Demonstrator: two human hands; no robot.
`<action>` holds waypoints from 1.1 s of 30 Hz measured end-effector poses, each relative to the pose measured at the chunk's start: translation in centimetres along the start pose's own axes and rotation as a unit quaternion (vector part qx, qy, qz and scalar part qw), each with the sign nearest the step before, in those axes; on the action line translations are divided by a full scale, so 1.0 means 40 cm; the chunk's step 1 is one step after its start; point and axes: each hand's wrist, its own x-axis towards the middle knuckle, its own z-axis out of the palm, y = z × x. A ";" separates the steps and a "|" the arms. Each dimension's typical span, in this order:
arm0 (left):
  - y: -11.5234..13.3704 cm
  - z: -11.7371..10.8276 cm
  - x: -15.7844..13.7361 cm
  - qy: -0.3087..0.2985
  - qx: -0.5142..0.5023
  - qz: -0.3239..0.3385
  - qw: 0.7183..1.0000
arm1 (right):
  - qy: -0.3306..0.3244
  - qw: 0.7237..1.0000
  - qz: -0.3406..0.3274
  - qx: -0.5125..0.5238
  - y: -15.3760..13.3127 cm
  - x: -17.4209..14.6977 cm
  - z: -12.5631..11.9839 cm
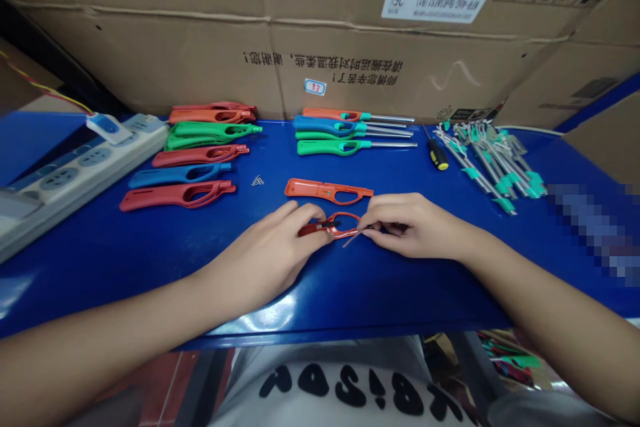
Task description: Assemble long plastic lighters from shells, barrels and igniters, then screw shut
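My left hand (pixel 273 247) is closed around the body of an orange-red lighter shell half (pixel 345 235), whose trigger loop faces right. A small dark part shows inside that shell. At its narrow end, my right hand (pixel 415 223) pinches a thin wire-like piece (pixel 351 240), which slants down and left from the fingertips. The fingers hide most of the shell's right end. Just beyond both hands lies the other orange shell half (pixel 310 188), inner side up. A small pile of screws (pixel 257 181) is to its left.
Stacked red, green and blue lighter shells (pixel 175 195) lie at left, by a white power strip (pixel 95 160). Assembled lighters (pixel 330 146) lie at the back, a screwdriver (pixel 438 155) and metal-tube lighter parts (pixel 483 173) at right. A cardboard box (pixel 200 67) walls the blue table's back.
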 end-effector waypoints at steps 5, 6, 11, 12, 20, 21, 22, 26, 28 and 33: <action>-0.003 -0.003 0.002 0.011 0.005 0.012 1.000 | -0.008 1.000 -0.004 -0.002 -0.006 -0.002 -0.002; -0.005 -0.004 0.003 0.014 0.007 0.015 1.000 | -0.010 1.000 -0.003 -0.003 -0.006 -0.003 -0.003; -0.020 0.001 0.006 0.041 0.015 0.043 0.998 | -0.005 1.000 0.007 -0.003 -0.001 -0.001 -0.004; -0.023 0.003 0.006 0.050 0.015 0.049 0.997 | -0.001 1.000 0.008 -0.004 0.000 0.000 -0.003; -0.039 0.010 0.005 0.092 0.032 0.068 0.993 | 0.083 0.996 0.042 0.000 0.012 0.005 0.000; -0.040 0.010 0.004 0.096 0.034 0.070 0.992 | 0.112 0.992 0.059 -0.016 0.020 0.004 -0.007; -0.042 0.010 0.004 0.098 0.033 0.070 0.992 | 0.144 0.985 0.083 -0.043 0.030 0.001 -0.018; -0.045 0.006 0.003 0.090 0.020 0.067 0.994 | 0.219 0.920 0.239 -0.221 0.078 -0.024 -0.096; -0.044 0.002 0.004 0.083 0.014 0.062 0.995 | 0.215 0.864 0.344 -0.297 0.102 -0.048 -0.145; -0.036 -0.004 0.005 0.079 0.026 0.048 0.995 | 0.213 0.781 0.473 -0.348 0.168 -0.127 -0.234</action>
